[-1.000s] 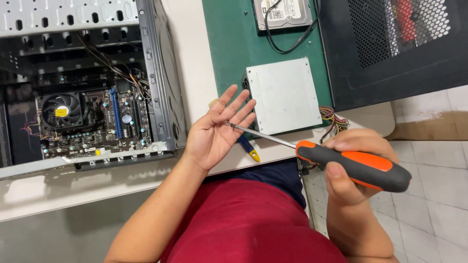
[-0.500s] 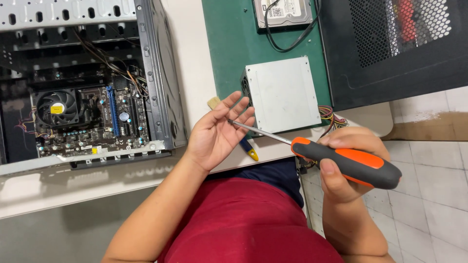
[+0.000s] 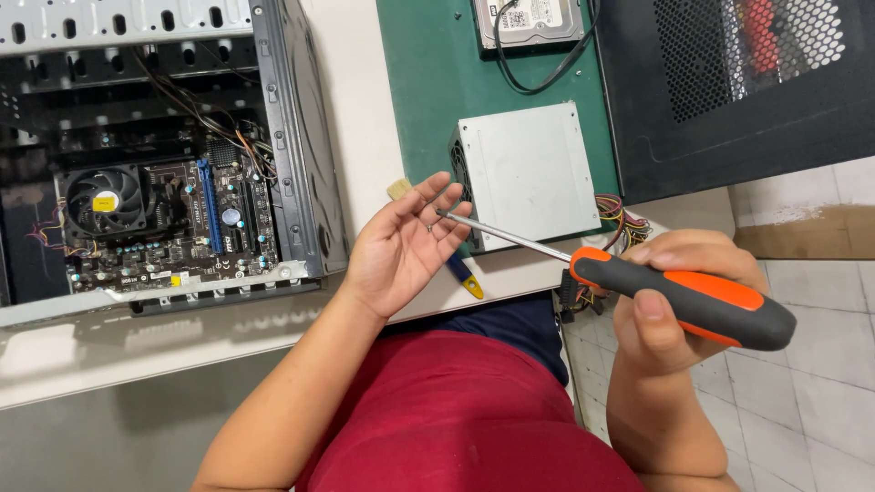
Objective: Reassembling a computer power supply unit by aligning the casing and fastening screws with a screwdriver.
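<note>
My left hand (image 3: 401, 246) is held palm up over the table edge, fingers loosely spread and slightly curled. The metal tip of a long screwdriver (image 3: 510, 237) rests against its fingers. My right hand (image 3: 670, 319) grips the screwdriver's orange and grey handle (image 3: 702, 299) out over the tiled floor. Whether something small lies in the left palm is too fine to tell. Behind the left hand a grey power supply box (image 3: 524, 169) with coloured wires sits on a green mat (image 3: 428, 82).
An open computer case (image 3: 292, 137) lies at the left, showing a motherboard and fan (image 3: 105, 200). A hard drive (image 3: 529, 18) with a black cable is at the top. A black mesh panel (image 3: 729, 82) is at the right. A small blue and yellow brush (image 3: 467, 281) lies under my left hand.
My left fingers have curled in a little around the screwdriver tip. The right hand and handle have barely shifted.
</note>
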